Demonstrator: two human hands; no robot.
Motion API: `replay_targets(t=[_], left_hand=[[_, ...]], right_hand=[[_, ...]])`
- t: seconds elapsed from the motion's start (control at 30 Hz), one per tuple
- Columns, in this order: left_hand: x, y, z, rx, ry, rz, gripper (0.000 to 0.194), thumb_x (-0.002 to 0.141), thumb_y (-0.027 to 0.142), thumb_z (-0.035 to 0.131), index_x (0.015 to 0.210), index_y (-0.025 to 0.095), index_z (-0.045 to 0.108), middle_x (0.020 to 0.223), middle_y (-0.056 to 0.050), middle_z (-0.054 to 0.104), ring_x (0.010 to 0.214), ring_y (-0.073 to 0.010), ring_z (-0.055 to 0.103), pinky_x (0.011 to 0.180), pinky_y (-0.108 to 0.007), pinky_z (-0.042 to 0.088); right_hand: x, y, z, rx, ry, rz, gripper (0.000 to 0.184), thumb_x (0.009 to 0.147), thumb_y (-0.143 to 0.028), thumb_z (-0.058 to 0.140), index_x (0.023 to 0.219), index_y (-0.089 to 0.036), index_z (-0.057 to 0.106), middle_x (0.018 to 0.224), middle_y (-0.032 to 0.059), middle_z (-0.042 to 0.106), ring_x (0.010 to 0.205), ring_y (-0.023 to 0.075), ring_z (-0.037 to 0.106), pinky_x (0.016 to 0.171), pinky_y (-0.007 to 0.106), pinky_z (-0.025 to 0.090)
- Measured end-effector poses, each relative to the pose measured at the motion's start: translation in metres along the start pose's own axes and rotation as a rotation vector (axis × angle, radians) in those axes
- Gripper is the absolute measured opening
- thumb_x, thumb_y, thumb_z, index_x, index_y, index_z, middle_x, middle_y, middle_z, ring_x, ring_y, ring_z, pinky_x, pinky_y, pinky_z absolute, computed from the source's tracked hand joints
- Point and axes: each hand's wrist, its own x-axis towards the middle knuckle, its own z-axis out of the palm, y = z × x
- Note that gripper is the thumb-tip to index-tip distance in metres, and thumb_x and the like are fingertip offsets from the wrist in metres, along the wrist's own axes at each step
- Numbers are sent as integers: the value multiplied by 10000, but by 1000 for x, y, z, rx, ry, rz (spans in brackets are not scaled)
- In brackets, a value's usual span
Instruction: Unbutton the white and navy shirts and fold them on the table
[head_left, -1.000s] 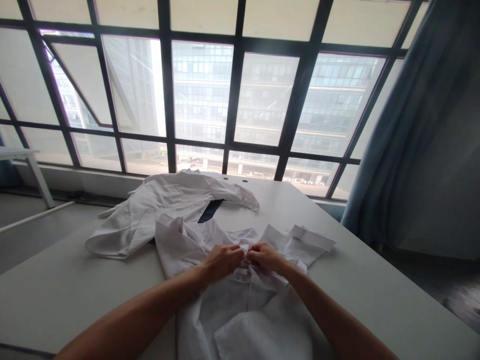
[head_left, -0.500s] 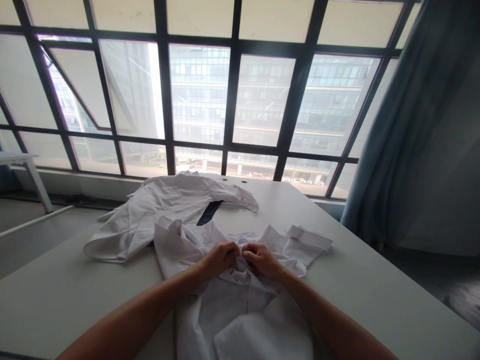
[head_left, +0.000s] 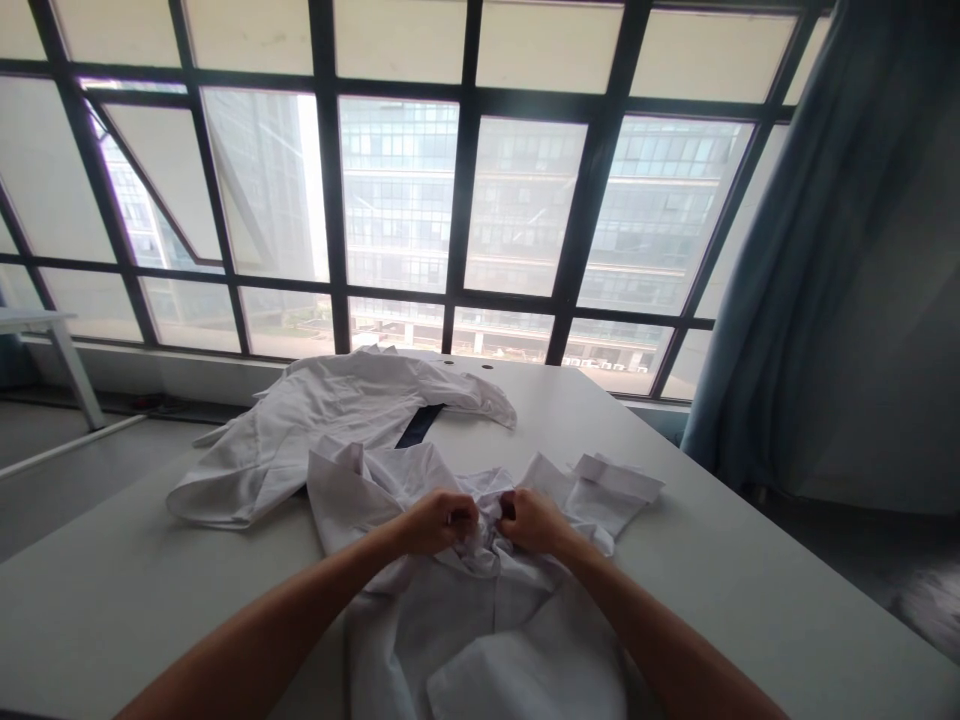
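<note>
A white shirt (head_left: 480, 615) lies spread on the table in front of me, its near end running off the bottom of the view. At its gathered upper part, near the collar, my left hand (head_left: 442, 522) is closed on the cloth. My right hand (head_left: 531, 520) pinches the fabric a short gap away on the other side. Folds bunch up between the two hands, and the fingertips are partly hidden. To the right, a sleeve with its cuff (head_left: 619, 478) rests on the tabletop.
A second white garment (head_left: 322, 410) lies crumpled farther back on the white table (head_left: 750, 590), with a dark strip (head_left: 418, 426) beside it. Large windows stand behind the table. A blue curtain (head_left: 780, 300) hangs at right. Another white table (head_left: 45, 318) is at far left.
My hands have moved slightly apart, the right one shifting right, and the cloth between them shows more. The second garment stays where it was.
</note>
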Motion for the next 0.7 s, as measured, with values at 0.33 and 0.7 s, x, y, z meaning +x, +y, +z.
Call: replay_targets(t=[0.33, 0.7], left_hand=[[-4, 28, -16, 587, 9, 150, 324, 929, 363, 568, 696, 165, 676, 721, -44, 653, 705, -161, 574, 702, -271, 415], [-1, -5, -25, 771, 86, -288, 400, 954, 396, 482, 751, 146, 719, 787, -146, 713, 776, -286, 676, 730, -389, 468]], right_hand=[[-4, -7, -21, 7, 221, 85, 381, 889, -461, 505, 727, -161, 677, 695, 70, 692, 648, 177, 613, 599, 265, 369], [12, 23, 2, 430, -142, 311, 466, 706, -190, 692, 1154, -125, 580, 616, -18, 629, 522, 129, 578, 513, 220, 438]])
